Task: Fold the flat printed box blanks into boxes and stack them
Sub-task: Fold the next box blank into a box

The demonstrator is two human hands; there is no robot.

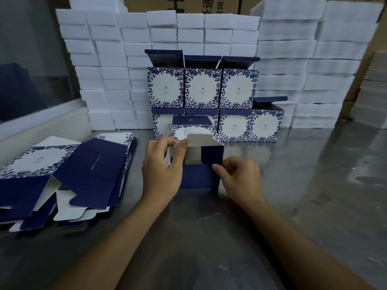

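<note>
A half-folded box (201, 164) is held upright on the metal table (293, 185), between the two hands. Its white flap is pinched between thumb and fingers of the left hand (162, 166) at the upper left corner, while the dark blue right edge is pinched by the curled right hand (238, 178). Flat blanks (67, 176) are piled at the left. Finished boxes (203, 88) are stacked in two rows behind, against a wall of white foam blocks (104, 59).
</note>
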